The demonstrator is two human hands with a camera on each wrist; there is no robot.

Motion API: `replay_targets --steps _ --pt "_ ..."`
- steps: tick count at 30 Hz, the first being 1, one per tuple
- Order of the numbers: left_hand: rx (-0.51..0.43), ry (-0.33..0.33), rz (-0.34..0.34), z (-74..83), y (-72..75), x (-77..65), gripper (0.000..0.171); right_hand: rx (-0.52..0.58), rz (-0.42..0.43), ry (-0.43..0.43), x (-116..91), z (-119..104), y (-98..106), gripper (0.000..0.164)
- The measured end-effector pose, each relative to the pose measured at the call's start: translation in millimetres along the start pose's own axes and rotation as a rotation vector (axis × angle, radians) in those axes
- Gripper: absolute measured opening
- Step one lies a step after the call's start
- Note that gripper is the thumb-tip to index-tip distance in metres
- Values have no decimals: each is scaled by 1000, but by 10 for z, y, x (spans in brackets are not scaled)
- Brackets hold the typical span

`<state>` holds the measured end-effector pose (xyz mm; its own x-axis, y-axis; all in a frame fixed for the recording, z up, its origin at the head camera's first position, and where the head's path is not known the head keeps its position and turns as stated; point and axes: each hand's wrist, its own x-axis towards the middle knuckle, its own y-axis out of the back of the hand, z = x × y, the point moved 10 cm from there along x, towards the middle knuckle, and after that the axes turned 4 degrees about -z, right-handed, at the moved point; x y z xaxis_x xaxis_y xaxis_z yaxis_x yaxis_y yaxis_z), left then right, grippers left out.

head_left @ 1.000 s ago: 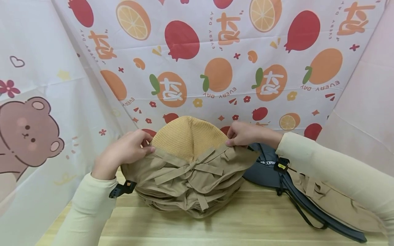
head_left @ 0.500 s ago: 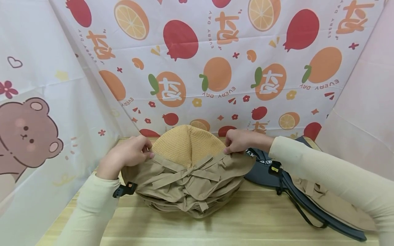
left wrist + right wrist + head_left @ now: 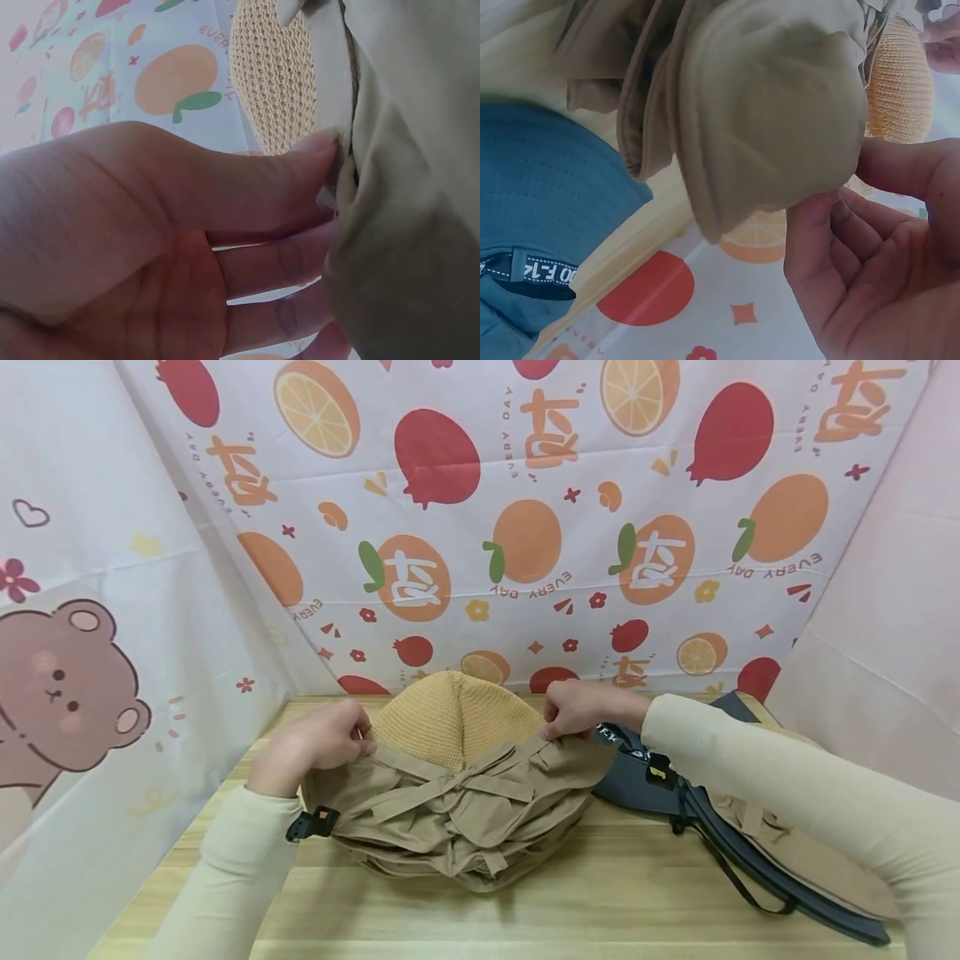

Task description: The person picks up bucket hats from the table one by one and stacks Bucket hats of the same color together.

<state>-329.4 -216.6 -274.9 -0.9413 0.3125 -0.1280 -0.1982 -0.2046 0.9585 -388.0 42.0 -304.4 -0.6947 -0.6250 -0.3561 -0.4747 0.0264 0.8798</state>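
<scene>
Left hand (image 3: 318, 743) and right hand (image 3: 588, 704), each grip pinched on brim (image 3: 573, 768), hold bow-tied hat (image 3: 457, 752) atop tan stack (image 3: 450, 862), toward far edge of table (image 3: 525, 927). Placement looks nearly complete, letting go not yet done; navy hat (image 3: 633, 787), nearer right edge, lies unstacked.

The yellow knit crown (image 3: 420, 720) of the khaki sun hat (image 3: 482, 814) has sunk lower against the fruit-print curtain (image 3: 592, 631), and the left hand (image 3: 311, 745) and right hand (image 3: 587, 706) have come down with it.
</scene>
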Motion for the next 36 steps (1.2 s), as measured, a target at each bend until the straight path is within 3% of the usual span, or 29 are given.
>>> replay_targets --steps 6,18,20,24,26,29,32,36 --pt "5 -1 -22 -18 -63 23 7 -30 8 26 34 -15 -60 50" --pt "21 10 -43 -51 -163 92 21 2 29 6 40 21 -138 52" --pt "23 16 -39 -58 -165 92 19 -3 37 7 44 12 -124 49" --pt "41 36 -24 -79 -161 74 10 -38 92 41 31 -44 -73 18" --pt "55 51 -12 -81 -147 64 7 -62 137 81 11 -111 -33 36" --pt "73 67 16 -53 -101 52 18 -102 201 160 -18 -256 12 60" --pt "73 20 82 77 -19 49 36 -142 239 241 -48 -429 15 67" --pt "49 -134 179 383 70 39 62 -193 226 290 -80 -601 -69 65"
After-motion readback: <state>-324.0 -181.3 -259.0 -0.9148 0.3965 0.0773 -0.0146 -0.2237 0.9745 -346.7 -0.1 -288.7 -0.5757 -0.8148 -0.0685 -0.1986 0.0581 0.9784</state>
